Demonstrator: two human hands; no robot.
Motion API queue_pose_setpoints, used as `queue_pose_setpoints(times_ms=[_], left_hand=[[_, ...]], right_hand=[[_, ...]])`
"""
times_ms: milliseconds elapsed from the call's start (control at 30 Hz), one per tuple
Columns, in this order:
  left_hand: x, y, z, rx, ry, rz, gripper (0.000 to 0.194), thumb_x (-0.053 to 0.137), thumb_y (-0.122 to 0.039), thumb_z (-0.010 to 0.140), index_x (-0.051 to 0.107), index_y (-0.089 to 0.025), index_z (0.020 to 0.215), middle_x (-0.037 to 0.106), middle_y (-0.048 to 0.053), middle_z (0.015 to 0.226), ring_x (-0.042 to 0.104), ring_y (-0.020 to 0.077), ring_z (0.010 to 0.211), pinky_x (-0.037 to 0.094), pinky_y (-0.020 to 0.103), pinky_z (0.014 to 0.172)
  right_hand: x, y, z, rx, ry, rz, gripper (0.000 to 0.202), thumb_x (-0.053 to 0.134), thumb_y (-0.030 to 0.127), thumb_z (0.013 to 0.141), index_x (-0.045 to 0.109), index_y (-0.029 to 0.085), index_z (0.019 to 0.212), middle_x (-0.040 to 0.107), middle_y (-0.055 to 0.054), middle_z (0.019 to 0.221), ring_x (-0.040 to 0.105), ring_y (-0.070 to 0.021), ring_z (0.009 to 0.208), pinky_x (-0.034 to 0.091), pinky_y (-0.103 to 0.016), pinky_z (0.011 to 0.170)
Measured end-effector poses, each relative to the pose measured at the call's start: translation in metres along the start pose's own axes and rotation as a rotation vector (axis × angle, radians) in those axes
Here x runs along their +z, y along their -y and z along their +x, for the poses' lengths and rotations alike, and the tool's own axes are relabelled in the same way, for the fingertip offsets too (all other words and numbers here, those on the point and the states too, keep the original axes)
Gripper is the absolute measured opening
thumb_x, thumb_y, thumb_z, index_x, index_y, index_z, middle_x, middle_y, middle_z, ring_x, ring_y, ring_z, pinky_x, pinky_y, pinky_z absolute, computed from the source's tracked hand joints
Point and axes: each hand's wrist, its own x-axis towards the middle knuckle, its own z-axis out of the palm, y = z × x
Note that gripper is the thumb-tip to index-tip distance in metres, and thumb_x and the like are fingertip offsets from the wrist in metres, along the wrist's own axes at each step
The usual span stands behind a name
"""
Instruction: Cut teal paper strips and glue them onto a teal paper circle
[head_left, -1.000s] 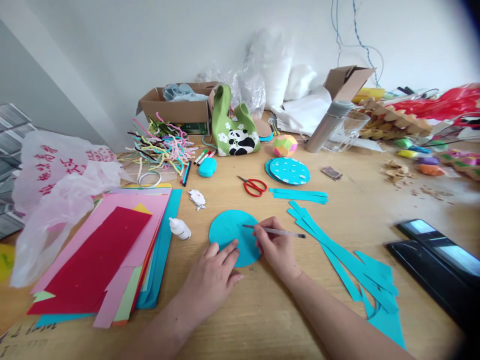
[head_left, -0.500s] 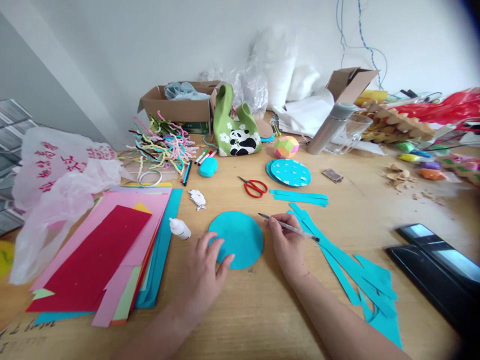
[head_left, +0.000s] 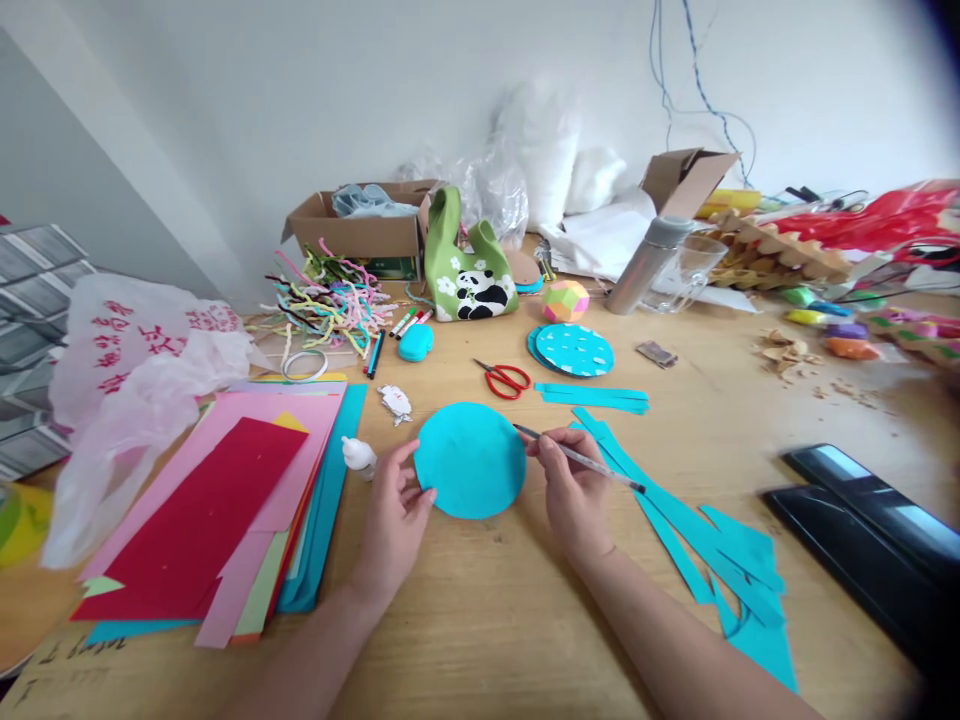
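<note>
A: Where does the blue paper disc point(head_left: 470, 462) sit?

B: Between the two hands, its broad face upward. Whether it lies fully flat or is raised a touch, one can't tell.

A: What would handling it well call for?

B: Probably a light hold at the rim, so the paper doesn't crease. The tip of the pen point(head_left: 600, 468) is just beside the disc's right edge, so the person would do well to angle it away and avoid a stray mark.

A: How is the left hand set?

B: The left hand point(head_left: 397, 510) pinches the disc's left rim, thumb on the near side and forefinger farther up, the other fingers loosely curled.

A: And the right?

B: The right hand point(head_left: 576, 500) pinches the pen between thumb and forefinger, with the remaining fingers folded in. Its fingertips reach the disc's right edge and seem to touch it.

A: What lies around them?

B: Just left of the left hand, a white bottle point(head_left: 360, 457); farther left, a stack of coloured paper point(head_left: 187, 520). Beyond the hands, red-handled scissors point(head_left: 506, 380), with blue strips point(head_left: 592, 397) to their right and spotted discs point(head_left: 576, 350) behind those. Right of the right hand, blue offcuts point(head_left: 675, 510).
</note>
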Motion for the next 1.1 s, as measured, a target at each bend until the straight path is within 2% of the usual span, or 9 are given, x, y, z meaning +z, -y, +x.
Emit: queue_pose_setpoints(times_ms=[167,267,333,467,533,700,800,933,1100], left_hand=[[0.004,-0.008,0.002,0.003,-0.041,-0.212,0.071,0.061,-0.016,0.077,0.028,-0.025,0.139,0.053,0.014,0.133,0.064,0.0192,0.104,0.053,0.037,0.087],[0.007,-0.012,0.001,-0.040,-0.012,-0.339,0.087,0.063,-0.015,0.076,0.013,-0.027,0.147,0.066,0.009,0.114,0.066,0.0198,0.099,0.052,0.039,0.087],[0.009,-0.013,0.000,-0.103,-0.022,-0.425,0.091,0.066,-0.015,0.076,0.013,-0.026,0.148,0.070,0.007,0.107,0.067,0.0205,0.096,0.051,0.038,0.087],[0.013,-0.013,0.000,-0.197,0.029,-0.645,0.063,0.072,-0.018,0.073,0.049,-0.018,0.132,0.070,0.011,0.111,0.064,0.0260,0.104,0.049,0.038,0.090],[0.014,-0.013,0.000,-0.233,0.060,-0.740,0.049,0.073,-0.020,0.073,0.059,-0.017,0.120,0.070,0.011,0.109,0.063,0.0276,0.106,0.049,0.039,0.090],[0.013,-0.012,0.001,-0.278,0.071,-0.833,0.044,0.075,-0.020,0.072,0.063,-0.018,0.115,0.072,0.010,0.106,0.065,0.0272,0.103,0.049,0.040,0.090],[0.012,-0.009,0.003,-0.298,0.057,-0.843,0.040,0.077,-0.021,0.069,0.066,-0.017,0.107,0.073,0.009,0.102,0.066,0.0270,0.101,0.050,0.040,0.088],[0.011,-0.006,0.005,-0.314,0.068,-0.850,0.032,0.078,-0.021,0.068,0.068,-0.018,0.099,0.073,0.008,0.099,0.066,0.0270,0.099,0.052,0.038,0.085],[0.011,-0.006,0.006,-0.321,0.089,-0.849,0.040,0.078,-0.019,0.068,0.067,-0.016,0.106,0.073,0.010,0.101,0.066,0.0274,0.099,0.051,0.038,0.085]], right_hand=[[0.001,0.011,-0.002,-0.071,-0.005,0.038,0.015,0.062,0.033,0.084,0.056,0.020,0.081,0.062,-0.001,0.074,0.061,-0.0176,0.073,0.047,-0.032,0.069],[0.001,0.012,-0.003,-0.113,-0.012,0.038,0.014,0.062,0.033,0.084,0.056,0.020,0.081,0.062,-0.001,0.074,0.061,-0.0180,0.073,0.048,-0.033,0.069],[0.001,0.011,-0.004,-0.129,-0.011,0.028,0.015,0.063,0.033,0.084,0.057,0.020,0.082,0.062,-0.002,0.075,0.061,-0.0186,0.073,0.049,-0.034,0.070],[0.001,0.008,-0.007,-0.149,0.020,0.016,0.015,0.063,0.033,0.083,0.057,0.020,0.083,0.062,-0.002,0.075,0.061,-0.0190,0.075,0.049,-0.036,0.072],[0.003,0.009,-0.011,-0.148,0.053,0.040,0.014,0.063,0.033,0.084,0.057,0.020,0.084,0.062,-0.002,0.075,0.061,-0.0187,0.074,0.049,-0.035,0.070],[0.007,0.009,-0.025,-0.300,0.088,-0.050,0.008,0.064,0.025,0.083,0.056,0.022,0.084,0.059,-0.002,0.079,0.058,-0.0172,0.073,0.047,-0.031,0.066],[0.009,0.006,-0.033,-0.396,0.210,-0.086,0.010,0.063,0.020,0.082,0.054,0.022,0.083,0.057,-0.002,0.077,0.056,-0.0160,0.071,0.046,-0.031,0.065],[0.012,0.001,-0.038,-0.363,0.336,-0.172,0.010,0.061,0.019,0.082,0.052,0.022,0.079,0.057,-0.001,0.071,0.055,-0.0141,0.063,0.045,-0.028,0.058],[0.014,-0.002,-0.039,-0.330,0.368,-0.269,0.009,0.058,0.023,0.084,0.053,0.021,0.077,0.058,-0.001,0.068,0.054,-0.0138,0.061,0.044,-0.027,0.056]])
